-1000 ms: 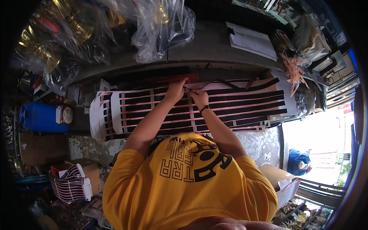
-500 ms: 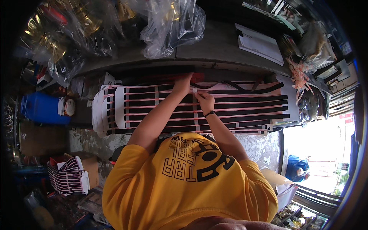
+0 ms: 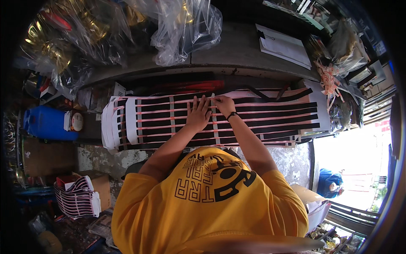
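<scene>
Long black strips (image 3: 275,120) lie side by side over layered white sheets (image 3: 132,120), with pinkish lines between them. Narrow pale bands (image 3: 172,106) cross the strips. My left hand (image 3: 198,115) rests flat on the strips, fingers spread and pointing away from me. Just right of it, my right hand (image 3: 224,106) is closed, its fingertips pressed together at the far end of a pale band (image 3: 215,123). What its fingers pinch is too small to make out. Beyond the hands, a dark strip (image 3: 253,90) curves loosely over the far edge of the layers.
Clear plastic bags (image 3: 182,36) hang or lie at the far left. A white paper stack with a clip (image 3: 283,46) sits on the dark shelf. To the left stands a blue container (image 3: 46,120); more striped sheets (image 3: 78,199) rest below. A person in blue (image 3: 329,183) is outside, right.
My left hand has come back from the far edge and now lies flat on the strips. My right hand has shifted slightly away from me and left, its fingers still together.
</scene>
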`<move>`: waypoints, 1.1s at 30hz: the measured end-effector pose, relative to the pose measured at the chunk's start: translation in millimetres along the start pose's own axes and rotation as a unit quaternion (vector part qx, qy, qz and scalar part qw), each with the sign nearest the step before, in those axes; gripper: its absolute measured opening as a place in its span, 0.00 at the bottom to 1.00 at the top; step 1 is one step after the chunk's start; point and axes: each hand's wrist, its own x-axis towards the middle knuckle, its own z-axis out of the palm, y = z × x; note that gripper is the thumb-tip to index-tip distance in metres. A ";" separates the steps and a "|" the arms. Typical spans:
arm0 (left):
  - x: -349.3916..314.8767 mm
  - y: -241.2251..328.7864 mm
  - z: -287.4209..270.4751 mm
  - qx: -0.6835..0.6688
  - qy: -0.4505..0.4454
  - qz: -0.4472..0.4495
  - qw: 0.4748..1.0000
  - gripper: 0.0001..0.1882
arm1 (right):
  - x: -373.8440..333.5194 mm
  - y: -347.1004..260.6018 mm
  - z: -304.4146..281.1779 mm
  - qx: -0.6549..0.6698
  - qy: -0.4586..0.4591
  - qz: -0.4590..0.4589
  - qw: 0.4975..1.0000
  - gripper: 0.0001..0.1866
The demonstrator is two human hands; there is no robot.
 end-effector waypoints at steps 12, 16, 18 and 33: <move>-3.4 0.2 3.0 -0.010 0.029 -0.007 0.999 0.31 | 30.4 -1.0 13.6 0.035 0.126 0.083 0.988 0.23; -3.8 -0.1 2.8 -0.007 0.033 -0.005 0.999 0.31 | 44.4 -8.8 -13.4 0.006 -0.049 0.144 0.988 0.21; -3.7 0.2 2.9 -0.009 0.030 -0.008 0.999 0.31 | 48.3 -13.9 -18.6 -0.058 -0.101 0.139 0.983 0.19; -2.6 0.0 3.5 -0.023 0.031 -0.024 0.999 0.32 | -4.7 -12.1 -16.2 -0.076 -0.003 -0.169 0.983 0.05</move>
